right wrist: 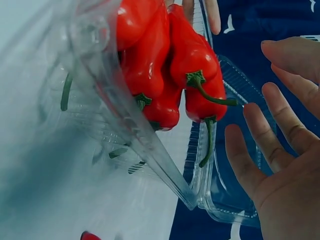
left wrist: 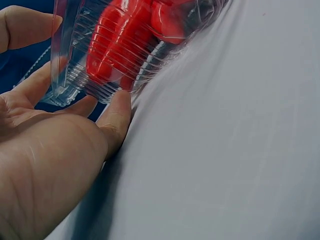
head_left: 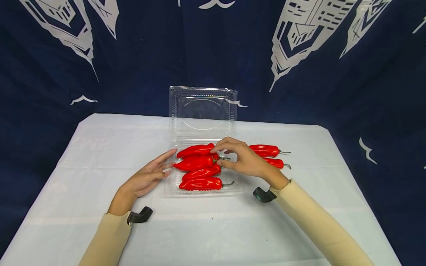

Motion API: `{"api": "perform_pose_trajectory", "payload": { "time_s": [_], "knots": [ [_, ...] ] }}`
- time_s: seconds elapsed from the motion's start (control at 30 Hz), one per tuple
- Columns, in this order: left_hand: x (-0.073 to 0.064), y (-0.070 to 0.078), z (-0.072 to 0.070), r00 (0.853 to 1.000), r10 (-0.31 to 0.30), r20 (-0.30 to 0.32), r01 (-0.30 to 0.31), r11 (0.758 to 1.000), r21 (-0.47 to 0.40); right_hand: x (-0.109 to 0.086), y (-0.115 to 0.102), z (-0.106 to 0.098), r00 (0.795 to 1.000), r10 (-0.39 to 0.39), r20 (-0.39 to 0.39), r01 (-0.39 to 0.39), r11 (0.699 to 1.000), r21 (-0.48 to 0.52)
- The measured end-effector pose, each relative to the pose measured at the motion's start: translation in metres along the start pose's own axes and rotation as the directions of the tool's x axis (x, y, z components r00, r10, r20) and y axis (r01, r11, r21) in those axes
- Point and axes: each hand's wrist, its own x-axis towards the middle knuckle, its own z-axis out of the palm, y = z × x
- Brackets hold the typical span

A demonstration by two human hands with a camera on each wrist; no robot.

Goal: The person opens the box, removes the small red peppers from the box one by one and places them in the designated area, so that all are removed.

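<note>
Several red chili peppers (head_left: 201, 183) with green stems lie side by side in the base of a clear plastic clamshell box (head_left: 171, 190). Its hinged lid (head_left: 203, 111) stands raised at the back. At the box's left side, my left hand (head_left: 146, 179) has its fingers spread, and in the left wrist view some fingertips touch the ribbed wall. My right hand (head_left: 244, 159) hovers over the right ends of the upper peppers. In the right wrist view its fingers (right wrist: 280, 130) are extended beside a pepper stem (right wrist: 212, 97), with nothing held.
Two more red peppers, one farther back (head_left: 264, 149) and one nearer (head_left: 274, 162), lie on the white table (head_left: 206, 229) right of the box, partly behind my right hand. A dark blue cloth (head_left: 149, 55) with white prints hangs behind the table.
</note>
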Motion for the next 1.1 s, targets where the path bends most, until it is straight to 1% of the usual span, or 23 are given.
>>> {"api": "perform_pose_trajectory", "payload": {
  "time_s": [0.17,0.33,0.5,0.7,0.9,1.1],
  "knots": [
    [0.000,0.000,-0.001,1.000,-0.002,0.001,0.002,1.000,-0.005,0.009,0.002,0.005,0.999,-0.001,0.032,0.001,1.000,-0.019],
    [-0.001,0.000,-0.001,1.000,-0.006,0.002,0.006,1.000,-0.012,0.017,0.001,0.010,0.998,-0.002,0.060,0.006,0.998,-0.058],
    [0.000,0.001,0.000,1.000,-0.012,0.000,0.012,1.000,-0.019,0.022,-0.001,0.016,0.996,0.008,0.086,-0.003,0.998,-0.062],
    [-0.001,0.002,0.000,1.000,-0.007,0.004,0.007,1.000,-0.018,0.026,-0.002,0.021,0.993,0.028,0.112,-0.019,0.997,-0.078],
    [-0.002,0.003,0.001,1.000,0.002,0.009,-0.002,1.000,-0.025,0.028,-0.002,0.024,0.992,0.009,0.126,0.003,0.995,-0.098],
    [-0.001,0.003,0.001,1.000,-0.011,-0.005,0.011,1.000,-0.019,0.030,-0.002,0.027,0.990,0.014,0.137,0.002,0.993,-0.117]
  ]
}}
